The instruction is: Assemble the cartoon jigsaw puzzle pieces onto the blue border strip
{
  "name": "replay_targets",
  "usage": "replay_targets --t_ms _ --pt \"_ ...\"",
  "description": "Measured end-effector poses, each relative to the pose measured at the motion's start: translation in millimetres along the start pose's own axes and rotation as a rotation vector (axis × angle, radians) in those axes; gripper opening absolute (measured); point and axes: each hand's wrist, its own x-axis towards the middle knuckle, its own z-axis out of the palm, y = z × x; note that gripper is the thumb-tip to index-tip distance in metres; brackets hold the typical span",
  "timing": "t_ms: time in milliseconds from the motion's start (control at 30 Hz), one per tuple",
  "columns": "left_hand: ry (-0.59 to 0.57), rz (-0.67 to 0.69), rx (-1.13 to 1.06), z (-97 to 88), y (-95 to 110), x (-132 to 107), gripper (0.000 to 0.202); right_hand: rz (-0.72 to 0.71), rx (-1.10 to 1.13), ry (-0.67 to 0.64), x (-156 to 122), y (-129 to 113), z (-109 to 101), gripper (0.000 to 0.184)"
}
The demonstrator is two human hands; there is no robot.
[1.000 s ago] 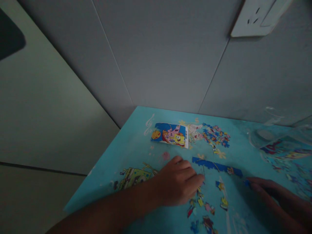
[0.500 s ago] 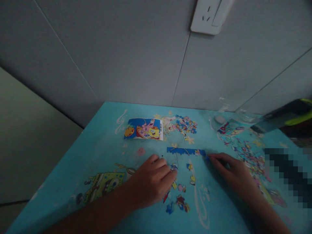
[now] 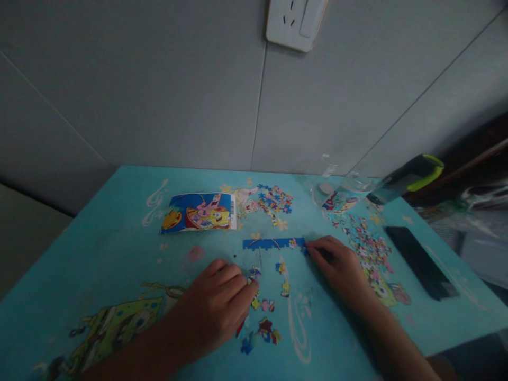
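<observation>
A row of joined blue puzzle pieces lies mid-table. My right hand is at its right end, thumb and forefinger closed on a small blue puzzle piece, which touches or nearly touches the row. My left hand rests curled on the table, left of the loose puzzle pieces. Its fingers are bent in, and whatever they hold, if anything, is hidden. Between the hands lie two yellow-and-blue pieces, seemingly joined.
A picture card lies behind, beside a heap of blue pieces. To the right are a clear plastic jar, a second heap of pieces, a dark phone-like slab and a dark bottle-like object with a yellow-green end.
My view has turned to the right, so everything sits further left in it. My right hand stays by the row's right end with the blue piece; my left hand has barely moved.
</observation>
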Motion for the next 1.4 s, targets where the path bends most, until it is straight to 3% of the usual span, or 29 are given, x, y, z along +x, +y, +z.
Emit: replay_targets --t_ms 367,567,867,1233,1400 --pt "-0.012 -0.002 -0.009 -1.1 -0.3 -2.3 0.021 0.042 -0.058 0.077 0.5 6.5 -2.3 0.02" --pt "-0.004 0.012 -0.007 -2.0 0.1 -0.8 0.02 0.033 -0.053 0.008 -1.0 2.3 -3.2 0.018" --pt "-0.004 0.018 0.03 -4.9 -2.3 3.3 0.018 0.01 -0.092 0.027 -0.2 3.7 1.4 0.017" --pt "0.042 -0.194 0.31 -32.1 -58.1 2.7 0.017 -0.066 -0.155 0.035 -1.2 9.5 3.4 0.023" --pt "0.04 -0.254 0.366 -36.6 -70.4 1.4 0.021 -0.122 -0.202 0.033 -2.5 10.2 3.3 0.026"
